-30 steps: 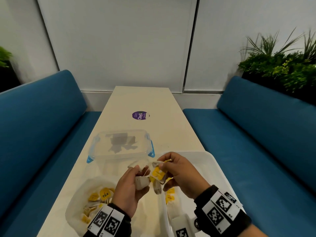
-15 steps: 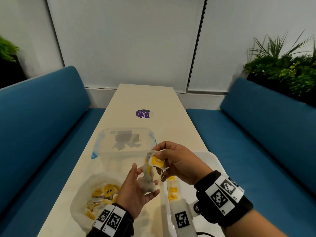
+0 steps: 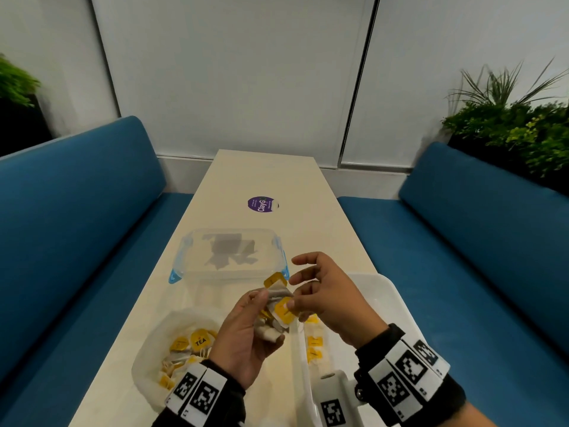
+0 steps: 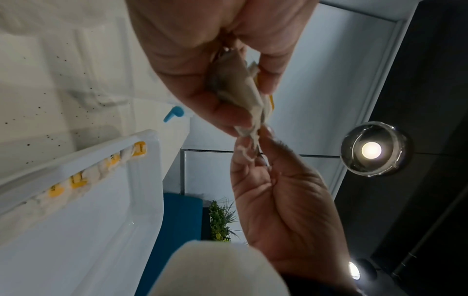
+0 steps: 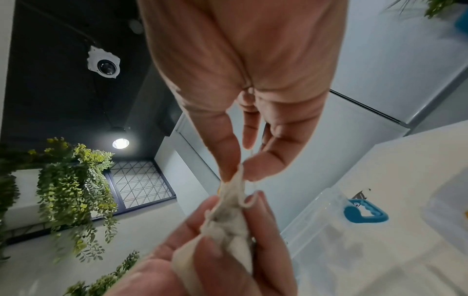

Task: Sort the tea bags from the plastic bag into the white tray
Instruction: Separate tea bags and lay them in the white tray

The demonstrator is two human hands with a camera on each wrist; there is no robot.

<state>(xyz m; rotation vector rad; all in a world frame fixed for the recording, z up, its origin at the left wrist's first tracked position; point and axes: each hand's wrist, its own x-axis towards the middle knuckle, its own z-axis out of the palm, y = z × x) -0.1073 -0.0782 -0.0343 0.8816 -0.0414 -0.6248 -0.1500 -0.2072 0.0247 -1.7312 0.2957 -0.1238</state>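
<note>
My left hand grips a small bunch of tea bags with yellow tags, held above the table between bag and tray. My right hand pinches the top of one tea bag in that bunch with thumb and forefinger, its other fingers spread. The right wrist view shows the pinch on the tea bag and the left-hand fingers around the bunch. The open plastic bag lies at the lower left with several tagged tea bags. The white tray lies at the right with a row of tea bags along its left side.
A clear lidded container with blue clips stands just beyond my hands. Farther along the cream table is a purple round sticker. Blue benches flank the table, and plants stand at the far right and far left.
My left fingers have curled round the bunch that lay on an open palm half a second ago. The right hand has come back down onto the bunch and spread its free fingers.
</note>
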